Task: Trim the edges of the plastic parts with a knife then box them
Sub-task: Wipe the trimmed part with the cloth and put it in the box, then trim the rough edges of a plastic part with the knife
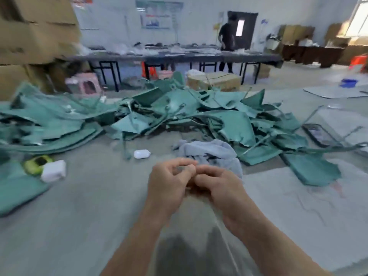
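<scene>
two hands meet low in view: left hand (pixel 169 182) and right hand (pixel 217 186), fingers curled, both pinching the top of one clear bag (pixel 191 246) that hangs between the forearms. beyond them on the grey floor (pixel 79 216) lie one grey cloth (pixel 209 150), one small white case (pixel 141 153) and one phone (pixel 318 135). the green plastic parts (pixel 179 112) sit in one heap behind the cloth. farther back are one long table (pixel 179 56), one person (pixel 227 36) and stacked cartons (pixel 29 32).

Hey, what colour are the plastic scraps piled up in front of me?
The plastic scraps are teal green, clearest in the head view.
</scene>
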Tool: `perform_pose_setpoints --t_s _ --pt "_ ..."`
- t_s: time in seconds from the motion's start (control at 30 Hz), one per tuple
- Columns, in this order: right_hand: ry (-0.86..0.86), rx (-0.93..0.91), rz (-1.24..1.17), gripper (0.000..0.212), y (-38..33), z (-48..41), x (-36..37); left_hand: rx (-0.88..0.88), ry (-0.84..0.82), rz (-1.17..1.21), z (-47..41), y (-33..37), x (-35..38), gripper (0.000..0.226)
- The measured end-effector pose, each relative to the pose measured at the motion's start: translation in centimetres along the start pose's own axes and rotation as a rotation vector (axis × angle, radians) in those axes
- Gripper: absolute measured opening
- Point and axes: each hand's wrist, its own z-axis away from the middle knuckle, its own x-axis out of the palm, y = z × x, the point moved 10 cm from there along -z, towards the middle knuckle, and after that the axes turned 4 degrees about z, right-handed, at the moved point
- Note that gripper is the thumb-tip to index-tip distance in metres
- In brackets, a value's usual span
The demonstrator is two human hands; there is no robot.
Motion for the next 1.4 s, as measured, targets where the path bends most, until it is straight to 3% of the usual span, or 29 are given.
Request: perform_pose_setpoints --t_s 0.13,0.27,0.4,0.53,0.67,0.77,0.87,0.97,1.17,1.23,1.33,1.4 --pt "0.014 -0.047 0.301 0.028 -0.4 -6.6 3.9 -0.046 0.337 -0.087 -4.0 -3.9 -9.9 0.026" --pt "0.047 -0.211 0.512 0.026 -3.2 -11.9 6.6 -0.143 0.646 -0.147 -5.9 -7.2 -17.3 0.020" --pt "0.119 -0.410 0.961 0.039 -7.0 -17.2 8.9 -0.268 0.754 -0.076 -6.5 -9.9 -19.7 0.024" --pt "0.039 -0.477 1.367 0.052 -7.3 -22.4 13.1 -0.307 0.767 -0.049 -6.8 -10.9 -20.1 0.026" --pt "-0.101 -0.398 1.372 0.028 -4.7 -25.8 17.8 -0.354 0.770 0.025 -7.0 -11.8 -20.5 0.023" --pt "-0.034 -0.330 1.490 0.052 -2.5 -26.9 20.4 -0.361 0.753 0.020 -7.1 -11.7 -20.7 0.021" --pt "0.020 -0.249 1.449 0.034 -1.0 -27.5 21.4 -0.389 0.752 0.045 -7.3 -12.0 -20.9 0.017" --pt "0.035 -0.167 1.208 0.033 -1.7 -27.4 20.6 -0.402 0.775 0.136 -7.0 -12.1 -20.9 0.014" --pt "0.151 -0.223 0.642 0.023 -7.7 -23.0 16.2 -0.320 0.804 0.321 -6.9 -11.4 -20.5 0.014" --pt "0.164 -0.311 0.684 0.024 -7.9 -19.8 15.5 -0.230 0.788 0.461 -7.2 -10.8 -20.4 0.022" --pt "0.197 -0.516 1.060 0.033 -6.0 -13.8 16.4 -0.077 0.609 0.711 -8.3 -9.1 -19.0 0.052" --pt "0.197 -0.613 1.249 0.029 -4.5 -10.9 17.6 -0.017 0.529 0.776 -8.5 -7.9 -18.5 0.058"
